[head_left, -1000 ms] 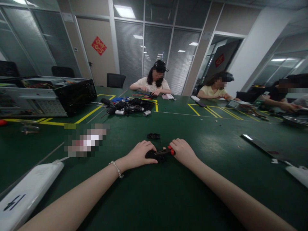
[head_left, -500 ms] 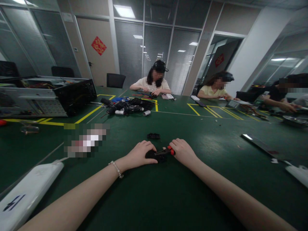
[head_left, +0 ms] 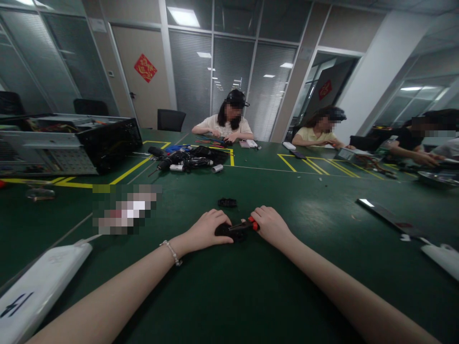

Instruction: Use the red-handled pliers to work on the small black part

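My left hand point(head_left: 207, 228) is closed around a small black part point(head_left: 236, 234) low over the green table, thumb along its near side. It looks like the body of a computer mouse, though its details are too dark to make out. In my right hand point(head_left: 269, 223) are red-handled pliers point(head_left: 254, 223), wrapped by the fingers. Their dark jaws point left and reach onto the black part; whether they pinch anything there is too small to tell. Just beyond, a second black piece point(head_left: 227, 202), like a shell with inner ribs, lies on the table.
A white power bank point(head_left: 53, 282) lies at the left, beside a blurred-out phone. An opened computer case point(head_left: 68, 145) stands behind it. Black tools and cables point(head_left: 190, 158) are heaped mid-table. To the right lies a dark phone-like slab point(head_left: 389, 216). Several people sit across the table.
The whole view has shifted slightly. Both hands keep nearly the same pose on the black part and the pliers.
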The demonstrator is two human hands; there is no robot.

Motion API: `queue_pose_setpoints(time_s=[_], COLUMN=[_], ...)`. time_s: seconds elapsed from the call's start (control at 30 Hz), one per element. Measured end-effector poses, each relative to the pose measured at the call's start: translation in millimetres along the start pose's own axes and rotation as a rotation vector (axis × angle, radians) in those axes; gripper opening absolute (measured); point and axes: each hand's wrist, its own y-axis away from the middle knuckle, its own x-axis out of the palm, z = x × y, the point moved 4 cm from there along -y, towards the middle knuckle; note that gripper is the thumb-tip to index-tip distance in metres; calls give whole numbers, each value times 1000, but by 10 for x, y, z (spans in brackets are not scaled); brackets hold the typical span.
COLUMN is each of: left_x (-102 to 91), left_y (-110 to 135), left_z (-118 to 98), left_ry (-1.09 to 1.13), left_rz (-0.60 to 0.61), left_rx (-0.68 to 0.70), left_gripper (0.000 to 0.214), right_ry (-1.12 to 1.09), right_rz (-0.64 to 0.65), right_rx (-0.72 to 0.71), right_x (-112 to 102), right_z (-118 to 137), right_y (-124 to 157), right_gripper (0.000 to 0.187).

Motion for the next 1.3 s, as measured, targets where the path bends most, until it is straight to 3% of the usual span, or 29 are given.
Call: queue_pose_setpoints(time_s=[0.7,1.3], left_x=[2,26], left_y=[-2,1], left_z=[-10,17], left_ry=[-11,-26], left_rz=[-4,-17], left_rx=[-2,7], left_gripper=[36,38], right_ry=[5,30], right_rz=[14,-11], right_rx=[0,-19], right_x=[-39,52], right_z=[12,-6], right_y=[-7,2], right_gripper=[13,12])
